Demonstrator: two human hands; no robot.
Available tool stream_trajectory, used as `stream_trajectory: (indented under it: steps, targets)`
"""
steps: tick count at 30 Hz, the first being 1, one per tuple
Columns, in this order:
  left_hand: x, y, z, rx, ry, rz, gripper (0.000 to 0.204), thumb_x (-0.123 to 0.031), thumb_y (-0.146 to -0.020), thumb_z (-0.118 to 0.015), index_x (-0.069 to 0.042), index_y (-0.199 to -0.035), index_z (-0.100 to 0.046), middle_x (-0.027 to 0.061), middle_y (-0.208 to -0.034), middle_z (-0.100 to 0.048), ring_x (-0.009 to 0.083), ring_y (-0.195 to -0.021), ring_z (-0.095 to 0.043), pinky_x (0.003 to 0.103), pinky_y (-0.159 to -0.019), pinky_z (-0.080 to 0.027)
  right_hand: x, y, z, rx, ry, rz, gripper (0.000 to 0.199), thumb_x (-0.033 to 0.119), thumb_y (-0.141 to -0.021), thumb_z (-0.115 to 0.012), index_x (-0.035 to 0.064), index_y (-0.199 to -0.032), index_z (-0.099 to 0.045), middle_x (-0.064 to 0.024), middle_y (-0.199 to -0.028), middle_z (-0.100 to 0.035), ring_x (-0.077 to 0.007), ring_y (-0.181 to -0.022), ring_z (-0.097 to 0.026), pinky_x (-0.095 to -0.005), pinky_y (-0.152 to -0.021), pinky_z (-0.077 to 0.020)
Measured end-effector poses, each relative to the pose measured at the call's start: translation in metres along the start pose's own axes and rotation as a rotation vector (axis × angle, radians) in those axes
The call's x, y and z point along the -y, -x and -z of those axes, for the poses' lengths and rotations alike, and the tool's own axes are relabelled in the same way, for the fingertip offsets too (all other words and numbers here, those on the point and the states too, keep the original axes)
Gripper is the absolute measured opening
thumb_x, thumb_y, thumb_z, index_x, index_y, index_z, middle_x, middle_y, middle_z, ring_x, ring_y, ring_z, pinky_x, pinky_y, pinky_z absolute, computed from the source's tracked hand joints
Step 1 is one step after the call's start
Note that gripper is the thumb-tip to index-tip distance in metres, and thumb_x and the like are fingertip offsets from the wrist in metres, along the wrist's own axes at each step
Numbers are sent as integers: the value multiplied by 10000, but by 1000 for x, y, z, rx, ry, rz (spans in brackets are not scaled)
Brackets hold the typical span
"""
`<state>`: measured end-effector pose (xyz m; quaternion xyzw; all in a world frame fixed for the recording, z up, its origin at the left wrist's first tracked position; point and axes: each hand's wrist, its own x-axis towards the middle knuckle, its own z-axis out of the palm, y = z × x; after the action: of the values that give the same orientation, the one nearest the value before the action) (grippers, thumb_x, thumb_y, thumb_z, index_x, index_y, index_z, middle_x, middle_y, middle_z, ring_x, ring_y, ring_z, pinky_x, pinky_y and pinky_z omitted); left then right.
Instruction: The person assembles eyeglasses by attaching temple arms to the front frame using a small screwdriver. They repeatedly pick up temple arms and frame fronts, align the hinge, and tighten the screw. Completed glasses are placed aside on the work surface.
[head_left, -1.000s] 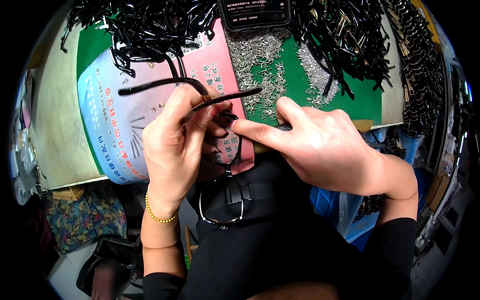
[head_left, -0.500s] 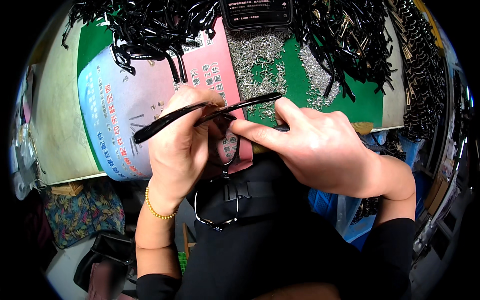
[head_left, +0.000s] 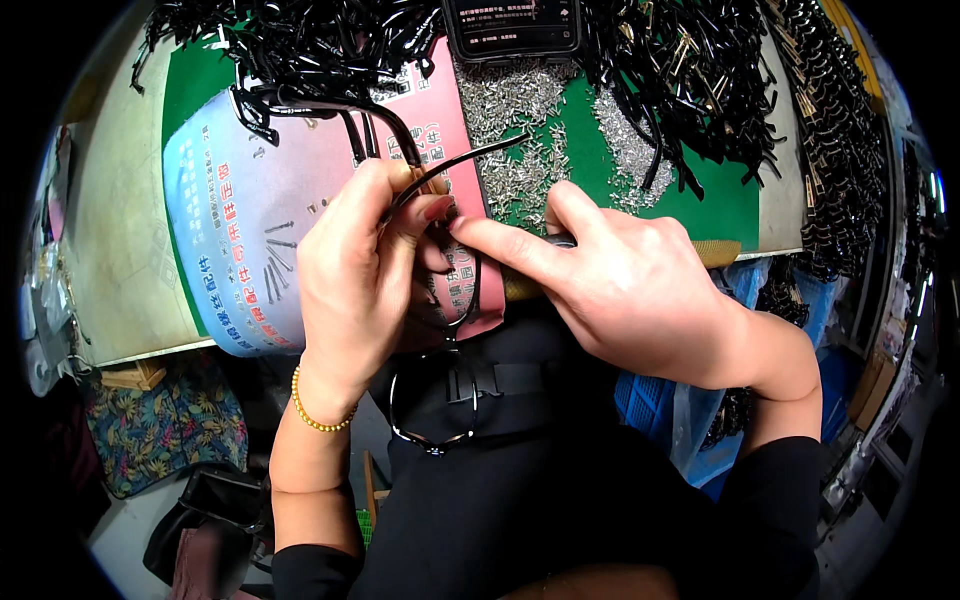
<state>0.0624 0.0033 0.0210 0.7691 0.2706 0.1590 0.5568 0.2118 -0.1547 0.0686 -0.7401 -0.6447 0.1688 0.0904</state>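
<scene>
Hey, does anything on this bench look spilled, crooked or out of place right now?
Nothing looks damaged. The small silver screws lie scattered loose over the green mat, not in a tray, and black temple arms sit in tangled heaps along the far edge. The left hand and right hand hold a black eyeglass frame normally.

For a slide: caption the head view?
Left hand and right hand fit a temple arm to an eyeglass frame.

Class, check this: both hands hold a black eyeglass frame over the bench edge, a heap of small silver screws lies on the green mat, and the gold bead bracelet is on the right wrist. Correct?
Not quite. The head view shows the gold bead bracelet on the left wrist, below the left hand. The rest stands: both hands, with the right hand, hold the black eyeglass frame, and silver screws lie on the green mat.
</scene>
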Motion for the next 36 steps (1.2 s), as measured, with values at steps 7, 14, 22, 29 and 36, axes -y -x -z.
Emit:
stream_trajectory:
  steps: [7,14,22,29,36]
  targets:
    - [8,5,0,-10,-33,-94,62,11,-993,-579,13,-1029,-629,55,-829,-680,89,-643,-664,215,-544,-494,7,-2,-6,-82,35,-12,567,100,-821,-664,269,-1361,-628,-73,-855,-518,-227,-640,-638,-353,-475,-528]
    - [3,3,3,19,-122,-127,199,147,-862,-588,9,-1000,-628,114,-882,-641,202,-651,-675,316,-620,-530,12,0,-12,-111,147,-39,599,87,-797,-671,276,-1364,-637,-64,-845,-501,-215,-626,-620,-341,-475,-529]
    - [4,0,0,2,-58,-136,101,97,-899,-629,17,-948,-593,83,-826,-626,152,-617,-668,280,-583,-511,13,0,-13,-130,166,-41,627,82,-773,-668,298,-1361,-633,-59,-825,-500,-202,-599,-612,-323,-461,-521]
    - [3,2,0,-10,32,-48,86,85,-912,-631,13,-941,-593,77,-813,-625,146,-618,-670,271,-577,-504,17,-1,-15,-164,217,-64,593,111,-767,-670,317,-1323,-656,-51,-810,-501,-189,-573,-603,-314,-445,-505]
    - [4,-1,1,17,22,-65,76,73,-921,-630,12,-932,-587,74,-803,-624,147,-623,-678,267,-574,-498,11,-3,-17,-198,349,31,528,169,-793,-660,323,-1298,-659,-13,-840,-515,-143,-615,-562,-265,-496,-504]
